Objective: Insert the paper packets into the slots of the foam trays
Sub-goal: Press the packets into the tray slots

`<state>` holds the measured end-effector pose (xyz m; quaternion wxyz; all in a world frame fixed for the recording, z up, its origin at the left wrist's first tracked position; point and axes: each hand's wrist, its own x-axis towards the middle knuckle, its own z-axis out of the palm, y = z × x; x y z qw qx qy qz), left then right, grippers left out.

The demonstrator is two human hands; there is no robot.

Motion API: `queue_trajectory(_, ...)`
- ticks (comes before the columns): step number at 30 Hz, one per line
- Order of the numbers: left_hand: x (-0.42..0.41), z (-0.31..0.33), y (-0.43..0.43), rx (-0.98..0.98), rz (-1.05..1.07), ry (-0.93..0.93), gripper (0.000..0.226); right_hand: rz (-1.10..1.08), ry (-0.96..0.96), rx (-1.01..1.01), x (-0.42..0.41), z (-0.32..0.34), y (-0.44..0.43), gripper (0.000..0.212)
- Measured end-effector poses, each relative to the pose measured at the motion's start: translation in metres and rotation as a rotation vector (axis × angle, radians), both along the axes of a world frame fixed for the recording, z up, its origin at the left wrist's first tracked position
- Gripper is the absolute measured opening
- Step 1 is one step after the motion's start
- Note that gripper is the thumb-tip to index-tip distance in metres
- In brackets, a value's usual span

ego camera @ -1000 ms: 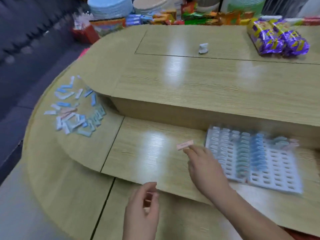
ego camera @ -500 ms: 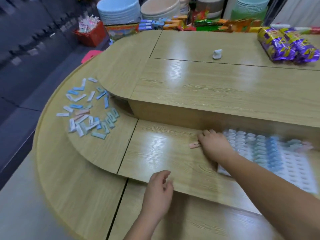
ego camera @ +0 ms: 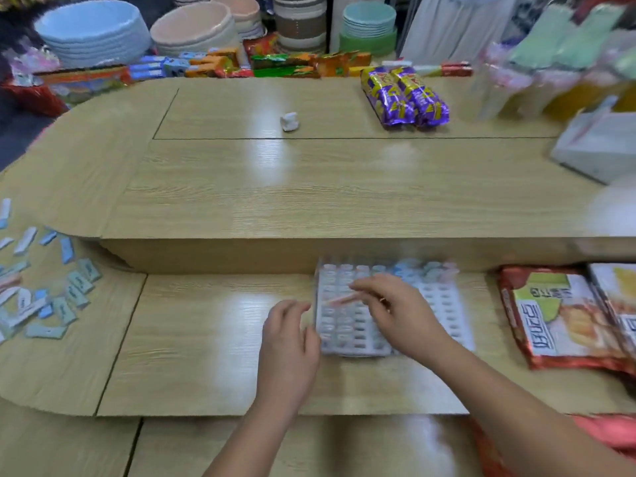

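While pinching a pink paper packet between thumb and fingertips, hovers with the right hand above the left-hand columns of the foam tray, with the packet held roughly level and not yet seated in any slot. Rests the left hand on the lower shelf of the wooden table, just beside the tray's left edge, fingers loosely curled and a little apart, holding nothing visible. Contact with the tray not decidable through the motion blur.

Progress, judged from the layout: partly done, with much left. Along the tray's far row, a band of pale blue and pinkish packets, apparently standing in slots. Elsewhere, many slots reading as vacant white ovals, though too blurred for counting. To the far left on the same shelf, well apart from the tray, a scattered heap of loose packets, mostly blue and white with a few pink, not yet transferred.

Remaining, by judgement: seating of the held packet, then repeated fetching from the heap across the shelf until the open slots are filled. Only one tray discernible; any second tray not in view.

Not part of the task: printed snack bags to the right of the tray; purple wrapped packs and a small white crumpled scrap on the upper table level; stacked bowls behind.
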<state>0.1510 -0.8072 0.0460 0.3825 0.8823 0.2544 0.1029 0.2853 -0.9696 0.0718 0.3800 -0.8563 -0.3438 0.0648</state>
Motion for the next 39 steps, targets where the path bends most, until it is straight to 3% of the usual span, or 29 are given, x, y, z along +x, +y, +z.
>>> queue_trajectory(5,0.074,0.001,-0.074,0.307,-0.365,-0.005,0.039,-0.266,0.107,0.014,0.024,0.004,-0.122,0.032)
queue_trajectory(9,0.110,-0.012,-0.112,0.451,-0.506,0.130,0.052,-0.442,0.096,-0.056,0.055,-0.007,-0.178,0.021)
queue_trajectory(13,0.116,-0.028,-0.123,0.649,-0.569,0.275,0.062,-0.430,0.043,-0.073,0.077,-0.018,-0.178,0.013)
queue_trajectory(18,0.116,-0.034,-0.126,0.749,-0.566,0.253,0.055,-0.334,-0.067,-0.078,0.091,-0.026,-0.159,0.013)
queue_trajectory(22,0.117,-0.037,-0.126,0.755,-0.550,0.264,0.052,-0.252,-0.159,-0.146,0.098,-0.033,-0.157,0.014)
queue_trajectory(27,0.118,-0.040,-0.127,0.758,-0.533,0.241,0.051,-0.060,-0.329,-0.204,0.098,-0.047,-0.158,0.032)
queue_trajectory(33,0.117,-0.039,-0.124,0.729,-0.578,0.264,0.057,-0.139,-0.476,-0.324,0.088,-0.048,-0.147,0.050)
queue_trajectory(36,0.117,-0.029,-0.121,0.611,-0.562,0.242,0.060,-0.240,-0.395,-0.265,0.073,-0.032,-0.144,0.051)
queue_trajectory(39,0.105,-0.010,-0.115,0.372,-0.463,0.140,0.055,-0.326,-0.154,-0.130,0.047,-0.010,-0.131,0.042)
